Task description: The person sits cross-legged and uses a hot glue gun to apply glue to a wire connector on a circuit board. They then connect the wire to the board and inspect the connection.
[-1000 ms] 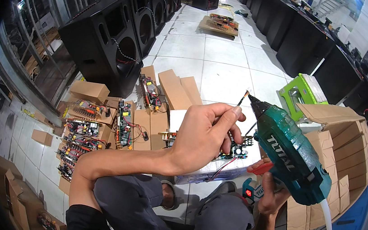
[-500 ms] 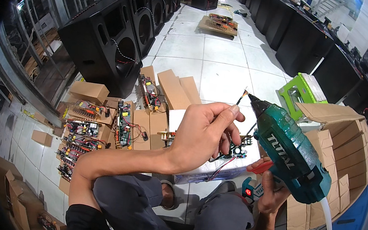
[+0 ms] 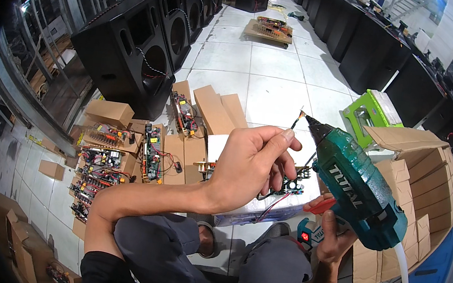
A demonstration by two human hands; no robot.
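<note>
The left hand [image 3: 251,167] is raised in front of the person, thumb and forefinger pinched tight on a thin wire [image 3: 296,118] whose bare tip sticks up just beside the nozzle of a teal glue gun [image 3: 357,193]. The right hand [image 3: 333,237] wraps the gun's grip from below, a finger on the orange trigger. Under both hands a small circuit board [image 3: 291,185] lies on a white sheet on the tiled floor [image 3: 255,83]. Further left, more circuit boards [image 3: 153,144] rest on flattened cardboard [image 3: 181,150], near black speaker cabinets [image 3: 129,63].
</note>
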